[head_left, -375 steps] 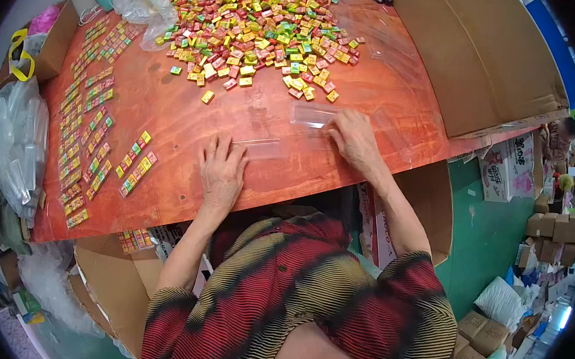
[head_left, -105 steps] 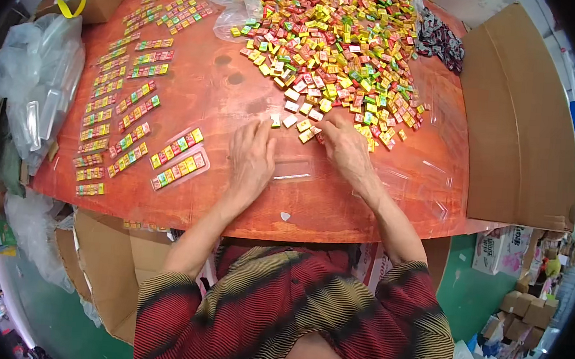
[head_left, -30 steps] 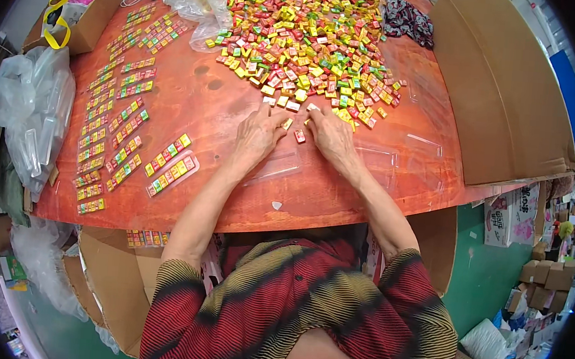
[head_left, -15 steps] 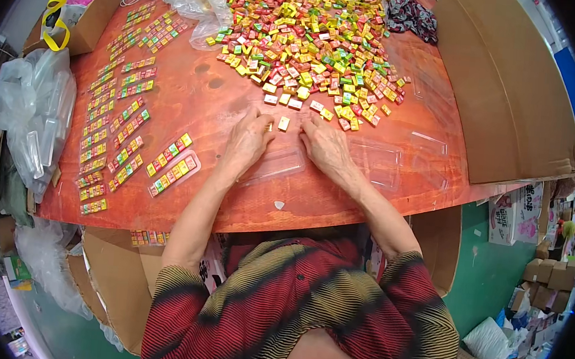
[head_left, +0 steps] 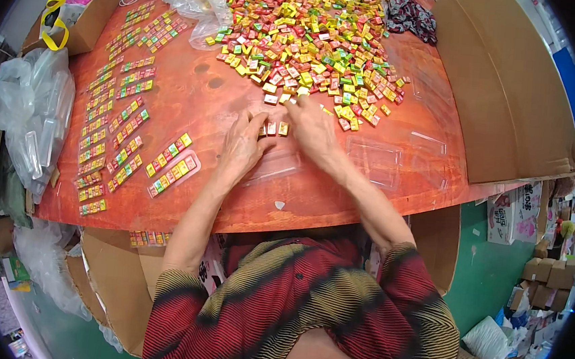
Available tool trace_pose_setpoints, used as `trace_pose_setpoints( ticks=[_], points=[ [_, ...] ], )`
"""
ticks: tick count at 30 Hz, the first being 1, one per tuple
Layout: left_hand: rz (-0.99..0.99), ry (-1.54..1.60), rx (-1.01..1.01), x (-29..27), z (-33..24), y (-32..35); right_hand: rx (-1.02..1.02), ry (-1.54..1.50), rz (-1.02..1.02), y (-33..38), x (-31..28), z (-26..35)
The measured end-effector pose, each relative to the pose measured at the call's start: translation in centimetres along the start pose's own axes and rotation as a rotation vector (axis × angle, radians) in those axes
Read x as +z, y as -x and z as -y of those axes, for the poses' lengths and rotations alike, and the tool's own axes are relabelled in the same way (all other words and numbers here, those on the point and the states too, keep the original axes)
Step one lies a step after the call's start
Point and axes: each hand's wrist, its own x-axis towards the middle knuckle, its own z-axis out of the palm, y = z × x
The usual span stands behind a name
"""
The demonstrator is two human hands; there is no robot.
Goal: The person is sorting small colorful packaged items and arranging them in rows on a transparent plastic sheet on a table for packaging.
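Observation:
My left hand (head_left: 245, 143) and my right hand (head_left: 312, 129) rest side by side on the orange-red table (head_left: 193, 91), fingertips pinching a short row of small wrapped candy blocks (head_left: 273, 128). Under the hands lies a clear plastic tray (head_left: 276, 166). Just beyond the fingers spreads a big heap of yellow, green, red and pink candy blocks (head_left: 305, 39). Filled strips of candy (head_left: 172, 164) lie to the left of my left hand.
Several filled candy strips (head_left: 114, 108) line the table's left side. Empty clear trays (head_left: 374, 161) lie to the right. A large cardboard sheet (head_left: 503, 95) leans at the right, plastic bags (head_left: 29, 119) hang at the left, and a cardboard box (head_left: 87, 19) stands at the far left corner.
Both hands have drawn a few candy blocks from the heap's edge toward me and closed in on them over the clear tray.

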Motion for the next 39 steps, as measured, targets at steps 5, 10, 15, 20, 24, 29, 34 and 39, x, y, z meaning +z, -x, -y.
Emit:
trace_pose_setpoints(
  ticks=[5, 10, 15, 20, 24, 29, 34, 39],
  points=[
    [0.032, -0.061, 0.039, 0.7, -0.4, -0.9, 0.03, 0.228, 0.069, -0.3, 1.2, -2.4],
    [0.037, -0.124, 0.13, 1.4, 0.0, -1.2, -0.023, 0.218, -0.022, 2.0, 0.8, -0.8],
    [0.053, -0.198, 0.146, 1.6, -1.0, -1.4, 0.148, 0.14, 0.014, 3.5, 0.0, -1.3],
    [0.05, -0.168, 0.114, 1.8, -0.9, -1.3, 0.302, 0.222, 0.018, 4.2, -4.4, -4.3],
    [0.045, -0.173, 0.145, 2.1, -1.4, -1.5, 0.219, 0.365, -0.055, 4.3, -3.1, -5.2],
    [0.041, -0.195, 0.142, 2.1, -1.2, -1.3, 0.23, 0.236, 0.109, 4.2, -3.0, -4.0],
    [0.054, -0.201, 0.139, 2.0, -1.4, -1.3, 0.216, 0.158, 0.104, 3.7, -3.2, -4.0],
    [0.014, -0.196, 0.196, 2.4, -1.0, -1.3, 0.149, 0.098, 0.157, 2.1, -2.0, -4.9]
  ],
)
